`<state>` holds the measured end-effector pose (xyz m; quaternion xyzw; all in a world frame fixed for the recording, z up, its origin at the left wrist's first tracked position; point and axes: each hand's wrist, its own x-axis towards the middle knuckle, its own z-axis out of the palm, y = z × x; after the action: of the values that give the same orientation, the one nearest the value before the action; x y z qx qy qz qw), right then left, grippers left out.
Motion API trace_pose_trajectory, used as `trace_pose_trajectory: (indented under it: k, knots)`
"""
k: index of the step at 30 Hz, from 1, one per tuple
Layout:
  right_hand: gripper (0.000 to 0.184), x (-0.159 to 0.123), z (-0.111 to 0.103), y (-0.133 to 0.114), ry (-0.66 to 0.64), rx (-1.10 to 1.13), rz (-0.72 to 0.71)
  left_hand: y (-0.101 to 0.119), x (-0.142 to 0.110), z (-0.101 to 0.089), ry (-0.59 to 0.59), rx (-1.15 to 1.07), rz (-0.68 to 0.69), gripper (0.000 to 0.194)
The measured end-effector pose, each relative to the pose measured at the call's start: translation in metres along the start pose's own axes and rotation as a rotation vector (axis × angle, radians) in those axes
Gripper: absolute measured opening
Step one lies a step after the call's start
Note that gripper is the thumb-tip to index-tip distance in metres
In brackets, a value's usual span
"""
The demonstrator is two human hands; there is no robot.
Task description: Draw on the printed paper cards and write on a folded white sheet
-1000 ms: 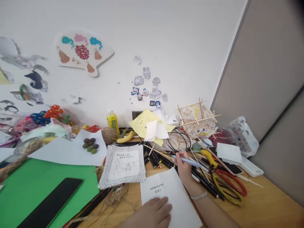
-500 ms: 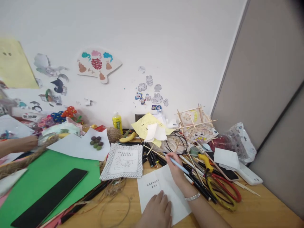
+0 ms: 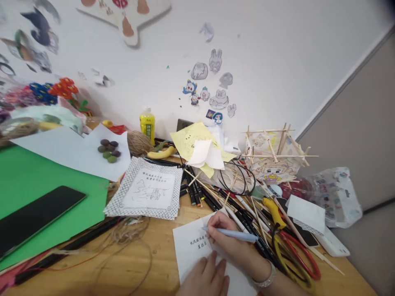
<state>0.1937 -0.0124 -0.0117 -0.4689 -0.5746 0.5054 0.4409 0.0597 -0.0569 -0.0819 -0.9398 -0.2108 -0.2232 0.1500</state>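
A light blue pen is pinched in my right hand, its tip at the upper part of a white sheet of paper. Two short lines of handwritten characters show on that sheet, partly covered by my right hand. My left hand lies flat on the lower part of the paper, fingers stretched out and touching it. Left of the sheet sits a drawing with a crosshatched border, with writing above a line sketch.
Several markers, wooden sticks and yellow-handled scissors crowd the right side. A stick frame stands behind. At left are green paper, a black flat object and twine. A yellow bottle stands by the wall.
My right hand with the pen has moved left and down over the paper, near the written lines. The view has tilted down and closer. The other forearm at the left has gone from view.
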Motion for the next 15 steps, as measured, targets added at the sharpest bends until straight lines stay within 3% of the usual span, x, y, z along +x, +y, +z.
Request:
trace_pose_trajectory:
  k: [3,6,12,15]
  knots:
    - [0.027,-0.001,-0.006,0.014,-0.026,0.092,0.022,0.001,-0.003,-0.005,0.175,0.085,-0.07,0.015]
    - [0.027,0.003,-0.01,0.02,-0.048,0.169,-0.003,-0.003,0.0,-0.014,0.26,0.093,-0.095,0.009]
    - [0.01,-0.002,-0.015,0.003,0.02,-0.05,-0.24,-0.003,0.002,-0.023,0.185,0.063,-0.088,0.013]
    - [0.008,-0.006,-0.018,-0.001,0.037,-0.043,-0.285,-0.001,0.0,-0.028,0.076,0.051,-0.099,0.019]
